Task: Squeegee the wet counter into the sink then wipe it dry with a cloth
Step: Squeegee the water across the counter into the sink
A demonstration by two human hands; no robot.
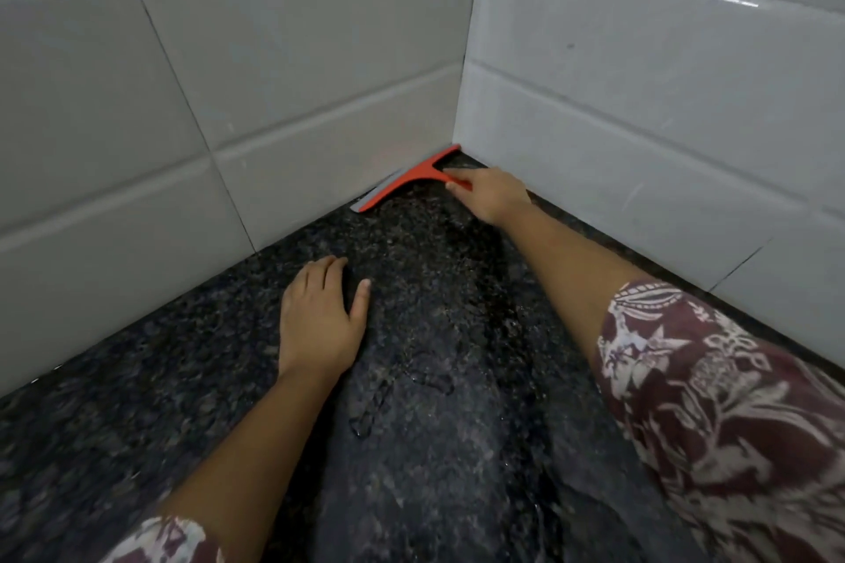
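Note:
A red squeegee (411,179) with a grey rubber blade lies against the foot of the back wall, in the far corner of the dark speckled counter (151,384). My right hand (491,197) reaches into that corner and grips the squeegee's red handle. A wet streak with water drops runs down the middle of the counter, from the corner toward me. My left hand (320,320) rests flat on the counter to the left of the streak, fingers apart, holding nothing. No sink or cloth is in view.
White tiled walls (283,73) meet at a corner behind the squeegee and close off the counter at the back and the right. Patterned maroon sleeves cover both my upper arms.

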